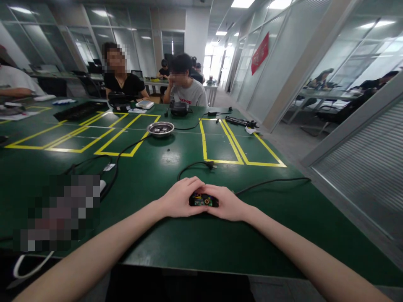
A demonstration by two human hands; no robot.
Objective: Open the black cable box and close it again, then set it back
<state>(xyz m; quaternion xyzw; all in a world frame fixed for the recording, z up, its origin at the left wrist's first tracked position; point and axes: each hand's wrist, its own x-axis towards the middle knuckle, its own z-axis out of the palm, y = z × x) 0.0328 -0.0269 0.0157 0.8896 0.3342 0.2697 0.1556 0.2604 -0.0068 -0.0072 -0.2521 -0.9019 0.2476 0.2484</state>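
Note:
Both of my hands are closed around a small black-cased power adapter (199,201) whose circuit board shows, with coils and other parts on it. My left hand (181,197) grips its left side, and my right hand (230,204) grips the right. The fingers of the two hands meet over the far edge, and the thumbs lie along the near edge. Much of the casing is hidden by my fingers. A black cable with a plug (210,165) lies just beyond my hands. Another dark cable (273,181) runs from behind my right hand toward the table's right edge.
A metal bowl (160,129) with small metal parts stands farther back on the green table (163,247). Yellow tape (204,142) marks rectangles there. A blurred-out object (59,214) lies at left among cables. A black tripod-like item (241,122) lies back right. Two people sit opposite.

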